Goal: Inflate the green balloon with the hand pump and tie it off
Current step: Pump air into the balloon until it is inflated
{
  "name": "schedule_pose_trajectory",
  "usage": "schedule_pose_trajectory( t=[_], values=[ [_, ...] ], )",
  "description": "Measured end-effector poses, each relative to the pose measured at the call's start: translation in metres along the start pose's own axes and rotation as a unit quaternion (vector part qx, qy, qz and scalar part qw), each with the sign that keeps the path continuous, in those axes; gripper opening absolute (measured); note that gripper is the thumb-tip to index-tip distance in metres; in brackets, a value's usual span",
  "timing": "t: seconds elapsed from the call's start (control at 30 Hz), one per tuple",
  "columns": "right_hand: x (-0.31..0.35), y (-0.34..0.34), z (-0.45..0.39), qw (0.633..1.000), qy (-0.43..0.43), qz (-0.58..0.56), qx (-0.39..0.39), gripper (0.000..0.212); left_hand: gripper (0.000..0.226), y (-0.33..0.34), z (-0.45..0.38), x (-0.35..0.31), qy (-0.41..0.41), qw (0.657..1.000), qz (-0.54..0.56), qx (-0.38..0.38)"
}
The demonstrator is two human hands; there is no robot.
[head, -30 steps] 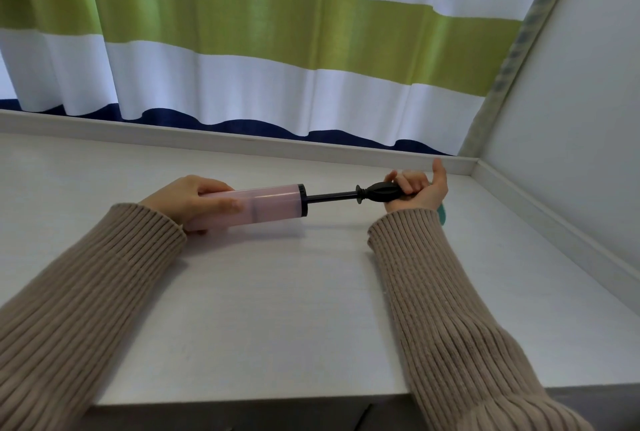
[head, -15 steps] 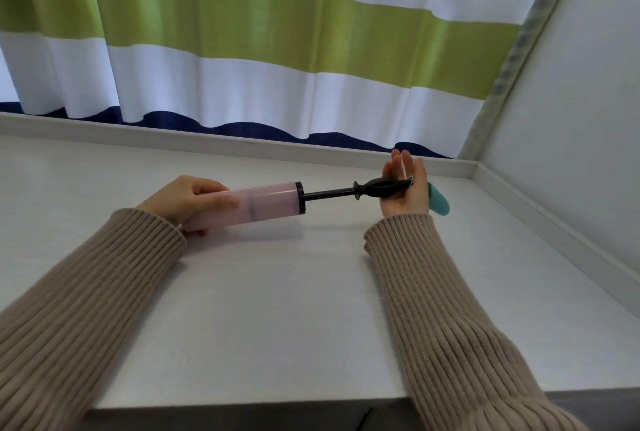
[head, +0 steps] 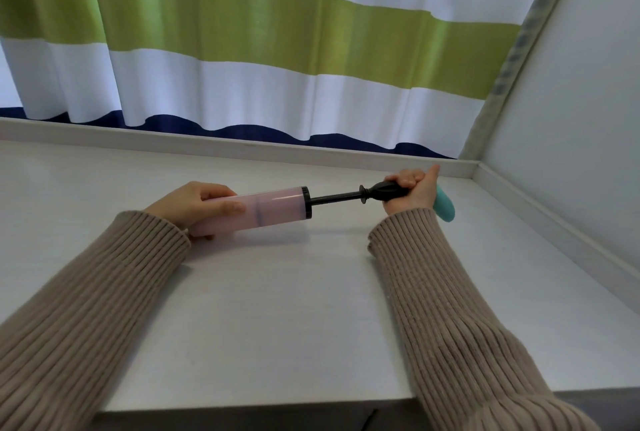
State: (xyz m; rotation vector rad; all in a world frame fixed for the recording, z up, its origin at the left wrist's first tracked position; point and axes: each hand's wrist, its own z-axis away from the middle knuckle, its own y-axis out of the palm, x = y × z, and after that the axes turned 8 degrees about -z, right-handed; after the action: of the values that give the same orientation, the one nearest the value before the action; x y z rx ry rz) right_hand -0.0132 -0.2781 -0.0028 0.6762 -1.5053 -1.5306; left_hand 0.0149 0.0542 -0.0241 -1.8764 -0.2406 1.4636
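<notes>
1. The left hand (head: 194,204) is wrapped around the pink barrel of the pump (head: 256,211), thumb along the front and fingers curled behind. It grips near the barrel's left end, probably because that leaves the rest of the barrel free and keeps the tube steady against each push and pull.

2. The right hand (head: 412,188) is clamped around the black handle (head: 384,191), fingers folded over it and thumb pointing up. The black rod (head: 334,198) shows bare between barrel and handle, so the plunger is partly drawn out, which suits a pumping stroke in progress.

3. The pump lies almost level, raised just off the white surface (head: 277,309); its shadow falls below the barrel. Held sideways, both forearms can work along one line.

4. The balloon (head: 445,207) appears as a small teal-green shape beside and behind the right wrist, close to the surface, limp or barely filled. Whether it touches the hand or sits on a nozzle is hidden, so I cannot tell how it connects to the pump.

5. Judging from the balloon's size, inflation has hardly begun, and tying off is still ahead.

6. A striped curtain (head: 277,50) hangs behind.
</notes>
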Motion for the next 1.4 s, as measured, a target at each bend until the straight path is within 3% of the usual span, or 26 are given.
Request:
schedule_pose_trajectory(
  t=[0.1,0.2,0.4,0.63,0.8,1.07,1.4],
  values=[
    [0.002,0.024,0.002,0.999,-0.009,0.032,0.01,0.056,0.055,0.001,0.002,-0.005,0.016,0.989,-0.146,-0.022],
    [-0.002,0.059,0.005,0.996,-0.02,0.07,0.042,0.055,0.062,0.016,-0.004,-0.014,0.032,0.936,-0.341,-0.076],
    [-0.014,0.101,0.015,0.987,-0.048,0.111,0.103,0.054,0.03,0.001,-0.013,0.004,-0.018,0.934,-0.313,-0.169],
    [-0.024,0.091,0.029,0.987,-0.08,0.105,0.097,0.052,0.024,-0.005,-0.017,0.022,-0.051,0.923,-0.307,-0.228],
    [-0.045,0.059,0.042,0.991,-0.084,0.07,0.081,0.056,0.026,0.007,-0.025,0.01,-0.029,0.897,-0.366,-0.246],
    [-0.043,0.03,0.041,0.998,-0.039,0.033,0.043,0.058,0.033,0.029,-0.021,-0.016,0.102,0.86,-0.445,-0.226],
    [-0.033,0.018,0.03,1.0,-0.021,0.006,-0.002,0.054,0.042,-0.026,0.005,0.018,0.104,0.863,-0.455,-0.194]
  ],
)
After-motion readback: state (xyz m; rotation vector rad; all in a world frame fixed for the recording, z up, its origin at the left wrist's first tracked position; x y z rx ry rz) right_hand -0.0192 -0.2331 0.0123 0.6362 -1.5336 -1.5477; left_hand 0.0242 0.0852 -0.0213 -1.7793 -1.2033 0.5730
